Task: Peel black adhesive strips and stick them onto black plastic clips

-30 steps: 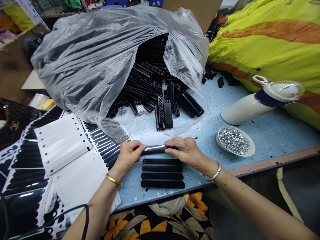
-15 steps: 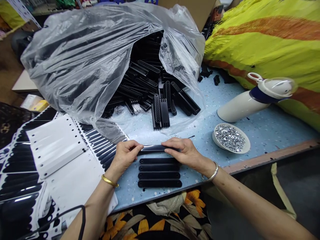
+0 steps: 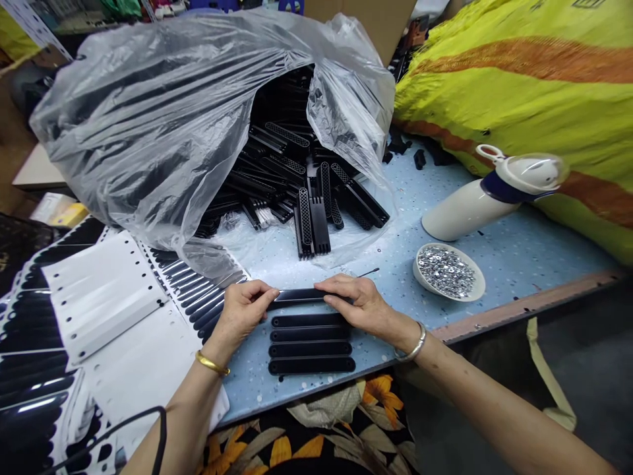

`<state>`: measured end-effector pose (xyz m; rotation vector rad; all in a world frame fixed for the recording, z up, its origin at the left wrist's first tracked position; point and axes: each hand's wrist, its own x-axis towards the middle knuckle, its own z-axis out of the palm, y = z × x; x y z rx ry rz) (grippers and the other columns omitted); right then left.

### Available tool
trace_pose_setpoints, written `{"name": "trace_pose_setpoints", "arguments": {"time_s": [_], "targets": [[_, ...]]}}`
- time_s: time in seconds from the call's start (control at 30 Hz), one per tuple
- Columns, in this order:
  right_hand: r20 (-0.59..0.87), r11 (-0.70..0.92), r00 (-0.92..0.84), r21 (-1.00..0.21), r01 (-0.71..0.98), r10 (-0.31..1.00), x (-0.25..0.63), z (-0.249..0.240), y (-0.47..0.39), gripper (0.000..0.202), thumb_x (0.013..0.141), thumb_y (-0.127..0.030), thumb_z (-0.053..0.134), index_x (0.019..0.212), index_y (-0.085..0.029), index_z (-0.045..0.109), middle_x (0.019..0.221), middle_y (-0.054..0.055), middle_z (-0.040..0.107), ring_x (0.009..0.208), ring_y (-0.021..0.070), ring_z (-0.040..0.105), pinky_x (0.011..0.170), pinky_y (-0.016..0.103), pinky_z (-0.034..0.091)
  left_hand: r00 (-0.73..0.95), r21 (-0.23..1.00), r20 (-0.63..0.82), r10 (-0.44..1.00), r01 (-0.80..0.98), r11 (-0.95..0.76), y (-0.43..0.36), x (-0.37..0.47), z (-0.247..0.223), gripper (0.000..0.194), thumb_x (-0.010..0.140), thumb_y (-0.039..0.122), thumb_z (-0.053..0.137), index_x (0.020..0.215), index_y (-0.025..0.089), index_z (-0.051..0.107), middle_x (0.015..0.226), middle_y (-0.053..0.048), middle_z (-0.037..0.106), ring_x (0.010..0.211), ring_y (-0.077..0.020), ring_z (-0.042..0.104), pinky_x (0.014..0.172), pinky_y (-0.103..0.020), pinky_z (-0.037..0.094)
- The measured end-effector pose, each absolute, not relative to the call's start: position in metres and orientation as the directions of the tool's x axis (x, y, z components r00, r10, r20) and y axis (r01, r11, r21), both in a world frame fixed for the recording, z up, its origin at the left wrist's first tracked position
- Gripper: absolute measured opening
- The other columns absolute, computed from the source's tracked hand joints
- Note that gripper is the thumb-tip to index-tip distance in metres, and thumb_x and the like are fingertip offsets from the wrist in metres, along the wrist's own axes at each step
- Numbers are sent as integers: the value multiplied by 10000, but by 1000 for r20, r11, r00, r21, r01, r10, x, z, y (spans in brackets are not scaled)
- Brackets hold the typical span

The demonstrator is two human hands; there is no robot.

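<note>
Left hand (image 3: 244, 310) at nine o'clock and right hand (image 3: 363, 305) at three clamp opposite ends of a black strip (image 3: 298, 296). Toward six o'clock, four bars (image 3: 310, 348) lie aligned on the desk (image 3: 395, 277), apparently finished; toward twelve, a pile of parts (image 3: 287, 165) seemingly remains.

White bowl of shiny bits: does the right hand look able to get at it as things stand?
Probably yes: nothing tall stands between the right hand and the uncovered bowl, though that hand would likely have to release the black strip first.
</note>
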<state>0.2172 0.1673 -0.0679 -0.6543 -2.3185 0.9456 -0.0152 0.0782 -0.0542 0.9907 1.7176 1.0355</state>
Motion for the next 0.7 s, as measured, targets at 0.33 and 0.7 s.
{"name": "trace_pose_setpoints", "arguments": {"time_s": [0.33,0.7], "targets": [[241,552,-685,-786,278,688,217,-72,165,229,871,-191,610,1049,-195,754,993,82,769,894,213,730,817,352,600,-273,931,-236,933,210,297,78,-17,-56,286,709,447,665,617,176,672,394,51,514,331,-80,429,340,-192,264],[262,411,-371,-812,414,891,251,-40,166,157,861,-265,642,921,-187,765,728,40,748,614,177,693,583,293,575,-278,940,-234,932,180,290,78,-16,-57,292,677,451,674,600,170,657,373,51,505,322,-84,436,349,-189,287]]}}
